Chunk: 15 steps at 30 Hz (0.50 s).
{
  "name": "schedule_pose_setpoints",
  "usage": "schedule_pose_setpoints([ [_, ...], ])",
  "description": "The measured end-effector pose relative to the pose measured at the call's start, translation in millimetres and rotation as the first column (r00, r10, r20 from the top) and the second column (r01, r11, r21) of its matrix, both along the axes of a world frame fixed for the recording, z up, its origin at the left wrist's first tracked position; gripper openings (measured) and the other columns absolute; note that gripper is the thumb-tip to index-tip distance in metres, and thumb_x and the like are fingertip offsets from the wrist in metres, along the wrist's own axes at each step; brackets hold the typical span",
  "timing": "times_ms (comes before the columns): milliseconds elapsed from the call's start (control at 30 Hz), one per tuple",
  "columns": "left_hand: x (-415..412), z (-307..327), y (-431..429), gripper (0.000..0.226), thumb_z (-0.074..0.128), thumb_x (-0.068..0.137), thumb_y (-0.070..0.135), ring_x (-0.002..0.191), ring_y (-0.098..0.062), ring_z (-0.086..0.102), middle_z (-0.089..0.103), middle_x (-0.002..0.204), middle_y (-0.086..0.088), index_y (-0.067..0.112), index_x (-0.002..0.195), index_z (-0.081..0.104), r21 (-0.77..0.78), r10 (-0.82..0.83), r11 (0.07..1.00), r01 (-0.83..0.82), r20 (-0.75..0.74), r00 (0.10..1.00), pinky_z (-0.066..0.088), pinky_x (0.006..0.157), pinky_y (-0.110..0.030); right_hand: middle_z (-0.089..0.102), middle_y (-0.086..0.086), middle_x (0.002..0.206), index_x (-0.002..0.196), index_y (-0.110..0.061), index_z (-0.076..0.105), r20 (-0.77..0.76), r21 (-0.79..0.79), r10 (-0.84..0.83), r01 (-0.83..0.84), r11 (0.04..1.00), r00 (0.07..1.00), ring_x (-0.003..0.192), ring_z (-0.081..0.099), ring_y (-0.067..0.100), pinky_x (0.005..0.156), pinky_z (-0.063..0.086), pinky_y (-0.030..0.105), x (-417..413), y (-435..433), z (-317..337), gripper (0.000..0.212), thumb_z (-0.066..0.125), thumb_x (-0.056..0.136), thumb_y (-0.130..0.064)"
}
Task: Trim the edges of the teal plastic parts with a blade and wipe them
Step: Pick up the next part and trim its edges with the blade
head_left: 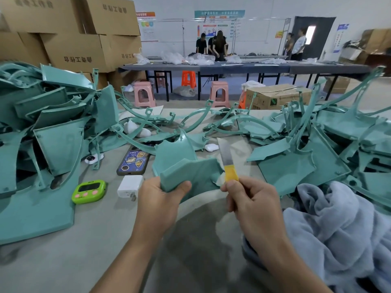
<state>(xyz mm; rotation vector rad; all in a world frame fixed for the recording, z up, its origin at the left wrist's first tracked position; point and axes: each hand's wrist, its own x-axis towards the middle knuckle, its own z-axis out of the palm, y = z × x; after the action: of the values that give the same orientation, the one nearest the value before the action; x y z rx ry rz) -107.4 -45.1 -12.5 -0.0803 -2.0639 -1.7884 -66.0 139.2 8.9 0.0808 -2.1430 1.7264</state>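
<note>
Left grip (160, 199) round teal cloth (190, 173), right grip (251, 199) round blade (225, 154); grey table (95, 240), cartons (78, 53).

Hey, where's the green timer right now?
Head view: the timer lies on the table, left of the left hand, next to the charger and nearer the camera than the phone.
</note>
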Motion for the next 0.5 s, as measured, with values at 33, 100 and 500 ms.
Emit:
schedule_pose_setpoints([
  [33,2,1,0,0.012,0.078,0.068,0.041,0.066,-0.006,0.066,0.077,0.077,0.002,0.039,0.080,0.078,0.001,0.004,1.000,-0.004,-0.019,1.000,0.056,0.058,-0.034,0.052,0.013,0.053,0.074,-0.012,0.066,-0.042,0.044,0.009,-0.007,0.999,0.999,0.047,0.039,0.011,0.047,0.034,0.036,2,0,3,0.045,0.054,0.078,-0.055],
  [100,8,3,1,0.021,0.076,0.069,0.050,0.055,-0.005,0.053,0.069,0.063,0.000,0.032,0.079,0.075,-0.055,0.028,0.998,-0.033,-0.081,0.996,0.052,0.052,-0.035,0.044,0.003,0.051,0.077,-0.012,0.065,-0.076,0.121,0.051,-0.042,0.992,0.996,0.049,0.035,0.007,0.047,0.032,0.033,8,-3,7,0.044,0.054,0.081,-0.054],
  [500,20,12,-6,0.038,0.078,0.077,0.045,0.068,0.006,0.064,0.068,0.079,0.039,0.060,0.107,0.061,-0.395,0.031,0.908,-0.140,-0.270,0.962,0.042,0.058,-0.007,0.038,-0.009,0.049,0.069,-0.012,0.060,-0.079,0.390,0.049,-0.014,0.921,0.996,0.048,0.033,0.007,0.046,0.025,0.023,14,18,24,0.034,0.064,0.093,-0.036],
])
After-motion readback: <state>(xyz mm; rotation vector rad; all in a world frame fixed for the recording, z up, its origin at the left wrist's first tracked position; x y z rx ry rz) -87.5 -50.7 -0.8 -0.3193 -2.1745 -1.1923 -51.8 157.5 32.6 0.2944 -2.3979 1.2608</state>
